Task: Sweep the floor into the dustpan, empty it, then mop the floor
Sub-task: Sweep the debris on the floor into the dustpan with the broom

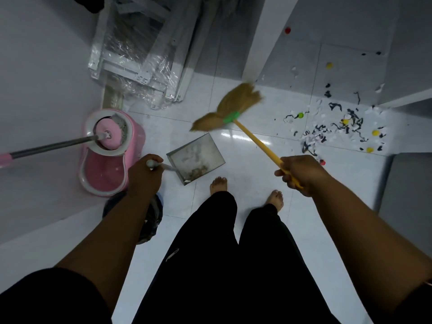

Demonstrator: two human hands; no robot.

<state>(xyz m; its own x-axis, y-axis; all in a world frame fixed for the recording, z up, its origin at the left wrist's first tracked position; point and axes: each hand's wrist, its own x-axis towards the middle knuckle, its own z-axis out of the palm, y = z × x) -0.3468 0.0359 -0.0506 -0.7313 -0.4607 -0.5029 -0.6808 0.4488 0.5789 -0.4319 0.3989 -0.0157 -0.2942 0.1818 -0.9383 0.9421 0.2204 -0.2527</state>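
Legs point(222, 253) in black fill 6 o'clock. The right hand point(297, 170) has its fingers clamped on the yellow handle of the broom point(236, 119), whose blurred bristles are raised toward 12. The left hand point(143, 174) has its fingers curled round the dustpan point(198, 157) handle at 10. Both arms are stretched down and forward. The litter point(339, 127) lies well apart at 2, so I would carry the pan beside it, then sweep in short, low strokes.

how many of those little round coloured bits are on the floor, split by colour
yellow round pieces: 4
red round pieces: 2
green round piece: 1
total: 7
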